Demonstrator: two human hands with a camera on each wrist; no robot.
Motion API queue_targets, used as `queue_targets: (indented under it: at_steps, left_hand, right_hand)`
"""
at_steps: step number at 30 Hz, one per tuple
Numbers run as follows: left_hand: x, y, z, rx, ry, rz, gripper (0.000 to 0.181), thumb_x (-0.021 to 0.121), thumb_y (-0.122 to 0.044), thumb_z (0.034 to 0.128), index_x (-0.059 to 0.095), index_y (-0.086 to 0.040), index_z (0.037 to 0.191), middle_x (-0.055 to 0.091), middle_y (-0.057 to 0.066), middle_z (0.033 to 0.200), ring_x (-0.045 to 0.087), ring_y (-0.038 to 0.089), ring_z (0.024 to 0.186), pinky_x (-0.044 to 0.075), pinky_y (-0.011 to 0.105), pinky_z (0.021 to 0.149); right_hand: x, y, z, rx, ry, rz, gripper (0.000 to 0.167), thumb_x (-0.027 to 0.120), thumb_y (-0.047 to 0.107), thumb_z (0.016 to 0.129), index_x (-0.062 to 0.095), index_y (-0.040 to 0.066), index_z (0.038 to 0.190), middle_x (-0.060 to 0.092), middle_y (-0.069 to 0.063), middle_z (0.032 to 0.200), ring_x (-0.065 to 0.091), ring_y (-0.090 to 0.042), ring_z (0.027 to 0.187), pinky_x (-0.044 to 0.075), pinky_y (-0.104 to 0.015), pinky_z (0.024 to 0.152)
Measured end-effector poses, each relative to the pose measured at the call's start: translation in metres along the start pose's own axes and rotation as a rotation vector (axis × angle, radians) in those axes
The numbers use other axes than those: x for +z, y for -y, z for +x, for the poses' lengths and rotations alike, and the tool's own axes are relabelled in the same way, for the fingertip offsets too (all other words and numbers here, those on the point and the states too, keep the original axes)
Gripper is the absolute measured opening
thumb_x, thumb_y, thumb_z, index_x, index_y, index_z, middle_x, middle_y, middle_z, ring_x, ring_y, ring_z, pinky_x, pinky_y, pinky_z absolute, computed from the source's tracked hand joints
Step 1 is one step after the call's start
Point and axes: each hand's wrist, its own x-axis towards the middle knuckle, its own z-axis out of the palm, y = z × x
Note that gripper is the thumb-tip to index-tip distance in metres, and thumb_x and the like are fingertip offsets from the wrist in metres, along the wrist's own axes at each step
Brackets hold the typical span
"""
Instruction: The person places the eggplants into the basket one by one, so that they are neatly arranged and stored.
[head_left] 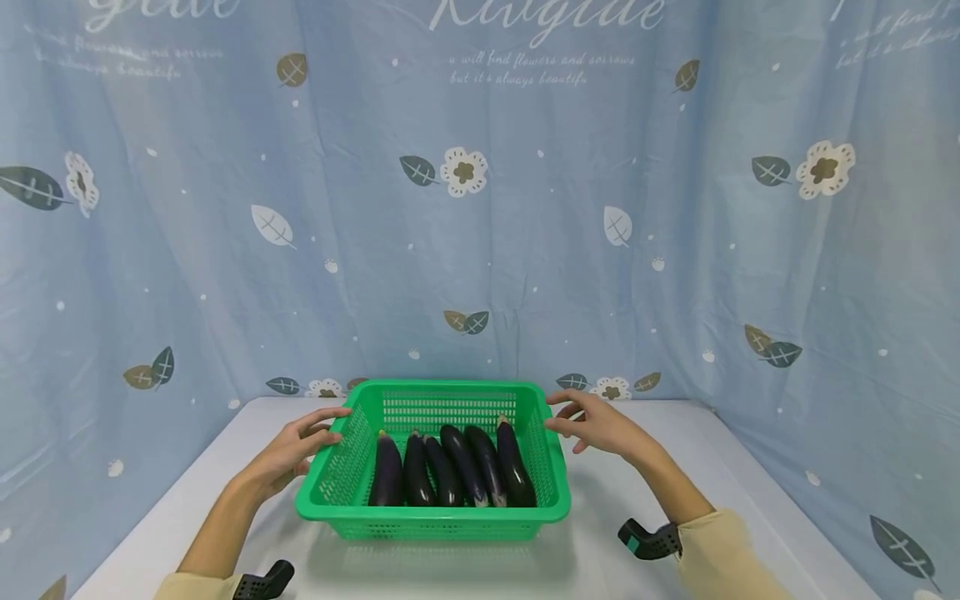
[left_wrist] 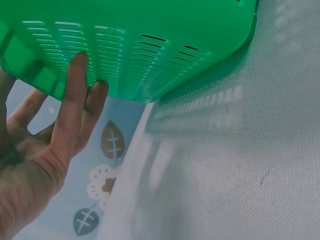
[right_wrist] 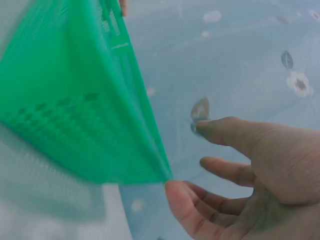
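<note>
A green plastic basket (head_left: 435,513) with slotted walls stands on the white table. Several dark purple eggplants (head_left: 462,467) lie side by side inside it. At the basket's left side, my left hand (head_left: 288,450) has its fingertips on the rim. In the left wrist view, two fairly straight fingers (left_wrist: 72,107) reach along the slotted outer wall, while other fingertips are hidden behind the rim. My right hand (head_left: 596,422) is spread beside the right rim. From the right wrist, one fingertip (right_wrist: 176,192) appears at the rim's corner; the thumb and other fingers stand apart from it.
The white table (head_left: 645,492) runs back to a blue patterned curtain (head_left: 525,250), which hangs behind and along both sides. A black strap device (head_left: 651,540) sits on the right wrist, and another (head_left: 264,581) on the left.
</note>
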Motion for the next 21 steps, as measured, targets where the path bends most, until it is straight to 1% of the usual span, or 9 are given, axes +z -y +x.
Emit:
queue_targets:
  at_steps: [2, 7, 9, 12, 14, 17, 19, 20, 21]
  left_hand:
    - [0.002, 0.0, 0.0, 0.002, 0.003, -0.014, 0.058, 0.058, -0.029, 0.0986, 0.036, -0.017, 0.151, 0.016, 0.018, 0.162, 0.022, 0.05, 0.145, 0.051, 0.041, 0.086]
    - [0.006, 0.001, 0.002, 0.003, 0.001, -0.009, 0.058, 0.058, -0.029, 0.0984, 0.037, -0.017, 0.151, 0.02, 0.02, 0.161, 0.027, 0.049, 0.142, 0.053, 0.048, 0.087]
    - [0.009, 0.0, 0.003, 0.005, 0.007, 0.0, 0.059, 0.059, -0.03, 0.098, 0.037, -0.018, 0.151, 0.022, 0.02, 0.16, 0.029, 0.048, 0.142, 0.053, 0.051, 0.088]
    - [0.012, -0.002, 0.005, 0.006, 0.02, 0.013, 0.059, 0.06, -0.031, 0.0979, 0.037, -0.019, 0.151, 0.022, 0.021, 0.16, 0.03, 0.049, 0.142, 0.053, 0.052, 0.088]
    - [0.012, -0.005, 0.005, 0.009, 0.026, 0.025, 0.057, 0.059, -0.031, 0.0986, 0.037, -0.02, 0.151, 0.02, 0.021, 0.161, 0.028, 0.05, 0.143, 0.053, 0.053, 0.088]
    - [0.01, -0.011, 0.003, 0.022, 0.009, 0.096, 0.057, 0.058, -0.034, 0.0988, 0.038, -0.022, 0.151, 0.023, 0.022, 0.159, 0.031, 0.051, 0.141, 0.054, 0.054, 0.085]
    - [0.009, -0.017, 0.0, 0.044, -0.017, 0.185, 0.06, 0.057, -0.038, 0.0987, 0.035, -0.022, 0.152, 0.029, 0.024, 0.156, 0.036, 0.05, 0.138, 0.055, 0.053, 0.084]
    - [0.009, -0.02, -0.001, 0.061, -0.03, 0.243, 0.062, 0.057, -0.039, 0.0987, 0.033, -0.021, 0.153, 0.031, 0.026, 0.155, 0.039, 0.051, 0.136, 0.055, 0.052, 0.084]
    - [0.01, -0.024, -0.004, 0.082, -0.051, 0.319, 0.064, 0.056, -0.041, 0.0986, 0.032, -0.02, 0.154, 0.034, 0.027, 0.153, 0.041, 0.051, 0.134, 0.054, 0.053, 0.085]
  right_hand:
    - [-0.002, -0.009, -0.005, 0.001, -0.04, -0.019, 0.053, 0.062, 0.029, 0.097, 0.049, 0.001, 0.139, 0.063, -0.023, 0.118, 0.067, -0.023, 0.095, 0.058, -0.035, 0.064]
    - [-0.003, -0.028, -0.016, 0.019, -0.128, -0.055, 0.051, 0.062, 0.033, 0.097, 0.051, 0.003, 0.137, 0.063, -0.021, 0.117, 0.067, -0.027, 0.098, 0.057, -0.031, 0.063]
    - [-0.002, -0.035, -0.02, 0.044, -0.164, -0.074, 0.051, 0.063, 0.035, 0.096, 0.053, 0.005, 0.136, 0.064, -0.02, 0.117, 0.067, -0.028, 0.098, 0.056, -0.03, 0.061]
    - [-0.002, -0.045, -0.026, 0.086, -0.21, -0.121, 0.051, 0.062, 0.038, 0.096, 0.054, 0.006, 0.134, 0.064, -0.019, 0.117, 0.067, -0.026, 0.098, 0.055, -0.031, 0.061]
    - [-0.002, -0.05, -0.03, 0.115, -0.246, -0.184, 0.053, 0.061, 0.042, 0.095, 0.055, 0.006, 0.134, 0.064, -0.019, 0.118, 0.067, -0.027, 0.099, 0.055, -0.034, 0.065]
    - [-0.004, -0.057, -0.036, 0.144, -0.279, -0.287, 0.059, 0.057, 0.049, 0.096, 0.054, 0.007, 0.136, 0.061, -0.022, 0.124, 0.064, -0.034, 0.106, 0.055, -0.043, 0.077]
    - [-0.006, -0.06, -0.041, 0.154, -0.305, -0.366, 0.063, 0.054, 0.053, 0.096, 0.053, 0.006, 0.139, 0.056, -0.026, 0.13, 0.06, -0.041, 0.113, 0.051, -0.053, 0.086]
    - [-0.007, -0.061, -0.043, 0.155, -0.314, -0.395, 0.065, 0.053, 0.053, 0.097, 0.051, 0.006, 0.141, 0.053, -0.029, 0.134, 0.056, -0.045, 0.118, 0.049, -0.058, 0.089]
    - [-0.008, -0.062, -0.046, 0.159, -0.326, -0.426, 0.067, 0.051, 0.054, 0.097, 0.048, 0.006, 0.143, 0.05, -0.03, 0.137, 0.052, -0.049, 0.122, 0.045, -0.062, 0.091]
